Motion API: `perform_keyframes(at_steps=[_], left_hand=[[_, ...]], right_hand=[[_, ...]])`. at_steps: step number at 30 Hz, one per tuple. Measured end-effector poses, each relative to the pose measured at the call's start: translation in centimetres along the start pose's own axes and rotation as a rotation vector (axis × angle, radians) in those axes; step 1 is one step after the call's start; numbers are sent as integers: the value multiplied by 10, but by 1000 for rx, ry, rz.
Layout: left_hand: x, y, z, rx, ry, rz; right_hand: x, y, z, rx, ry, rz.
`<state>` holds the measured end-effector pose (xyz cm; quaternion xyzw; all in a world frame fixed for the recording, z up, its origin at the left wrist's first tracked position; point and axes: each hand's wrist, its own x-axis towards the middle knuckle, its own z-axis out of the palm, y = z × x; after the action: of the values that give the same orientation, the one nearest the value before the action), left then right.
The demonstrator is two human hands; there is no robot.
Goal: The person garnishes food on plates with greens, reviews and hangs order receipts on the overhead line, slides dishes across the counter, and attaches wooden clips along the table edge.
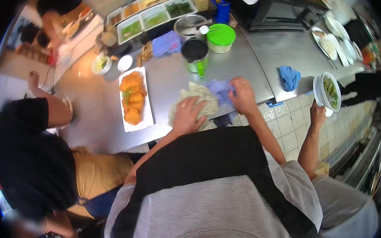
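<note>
My left hand (188,115) rests on a crumpled cream cloth (207,104) at the front edge of the steel counter, its fingers curved over the folds. To its right, my right hand (244,95) is closed on a thin purple cloth (219,90) lying against the cream one. Left of my hands is a long white plate (146,121) bearing several golden fried pieces (132,97) with green garnish on top. A green-handled jug (194,56) with a dark inside stands just beyond the cloths.
Behind are a green-lidded tub (221,35), a metal pot (189,26), a folded blue cloth (166,44) and trays of chopped ingredients (155,18). A co-worker (31,147) stands close at left. At right, another person's hand (318,114) holds a bowl of greens (330,92).
</note>
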<state>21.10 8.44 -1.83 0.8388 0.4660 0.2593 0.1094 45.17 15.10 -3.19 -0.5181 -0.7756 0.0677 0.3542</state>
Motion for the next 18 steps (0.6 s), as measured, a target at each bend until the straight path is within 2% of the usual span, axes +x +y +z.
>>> perform_keyframes(at_steps=[3, 5, 7, 8, 11, 13, 14, 18], left_hand=[[42, 14, 34, -209, -33, 175], [87, 35, 38, -243, 66, 187], [127, 51, 32, -261, 248, 208], [136, 59, 21, -272, 280, 218], [140, 68, 1, -312, 396, 215], [116, 64, -14, -339, 498, 196], [104, 58, -21, -272, 604, 89], [91, 3, -45, -149, 920, -356]], right_hand=[[33, 58, -17, -53, 66, 177], [72, 76, -40, -76, 195, 204], [110, 97, -53, -89, 299, 95], [127, 102, -61, -100, 193, 155], [162, 159, -23, -22, 30, -34], [154, 161, 10, -210, -58, -105], [148, 158, 20, -304, -97, -133], [131, 144, 18, -179, -131, -120]])
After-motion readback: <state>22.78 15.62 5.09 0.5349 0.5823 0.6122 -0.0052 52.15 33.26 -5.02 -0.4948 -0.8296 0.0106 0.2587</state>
